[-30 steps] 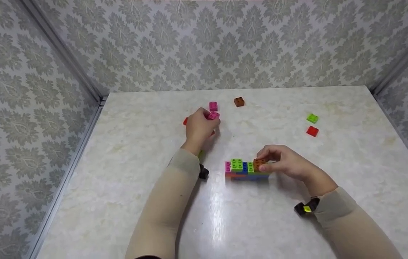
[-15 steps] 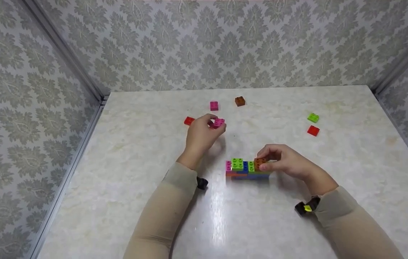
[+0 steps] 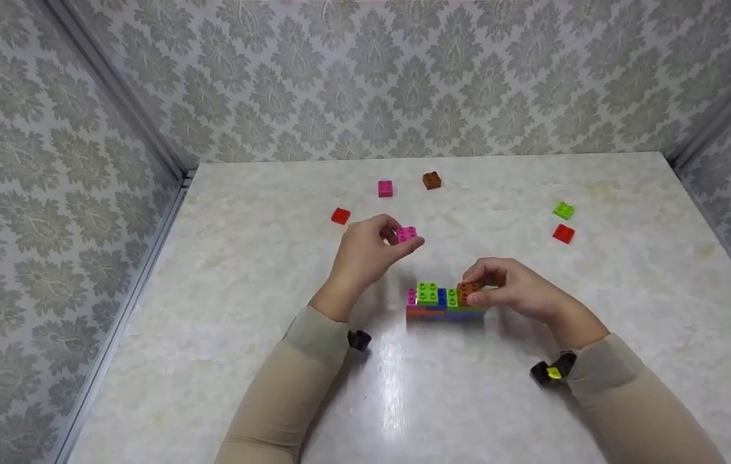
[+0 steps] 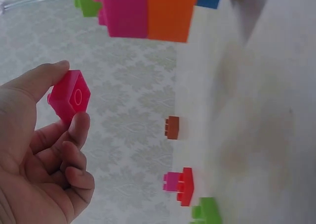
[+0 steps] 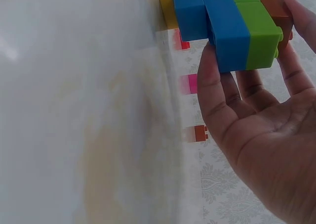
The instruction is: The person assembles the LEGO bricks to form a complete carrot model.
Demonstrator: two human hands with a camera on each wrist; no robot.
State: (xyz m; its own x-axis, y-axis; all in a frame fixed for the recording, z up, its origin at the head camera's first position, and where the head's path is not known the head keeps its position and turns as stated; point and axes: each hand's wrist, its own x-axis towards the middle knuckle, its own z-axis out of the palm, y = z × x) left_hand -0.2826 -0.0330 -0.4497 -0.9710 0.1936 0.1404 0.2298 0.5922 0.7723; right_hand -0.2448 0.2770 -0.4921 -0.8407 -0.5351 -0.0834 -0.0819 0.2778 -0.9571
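In the head view my left hand [image 3: 365, 254] pinches a pink brick [image 3: 407, 233] between thumb and fingers, raised above the table. The left wrist view shows this pink brick [image 4: 71, 95] tilted, its hollow underside partly visible. To the right stands a built block of joined bricks [image 3: 436, 310] in pink, orange, blue and green, with a light green brick [image 3: 427, 293] on top. My right hand [image 3: 520, 293] grips its right end, thumb and fingers around a brown brick [image 3: 467, 293]. From below, the right wrist view shows blue bricks [image 5: 227, 36] in the block and fingers against them.
Behind the hands lie a loose pink brick [image 3: 385, 189], a brown brick [image 3: 431, 180] and a red brick [image 3: 340, 216]. Toward the right are a green brick [image 3: 563, 210] and another red brick [image 3: 563, 234]. A green brick [image 4: 207, 211] also shows in the left wrist view. Patterned walls enclose the table.
My left hand has moved right and nearer with the pink brick, away from the loose bricks and toward the block. The right hand keeps its hold, and the block stays in place.
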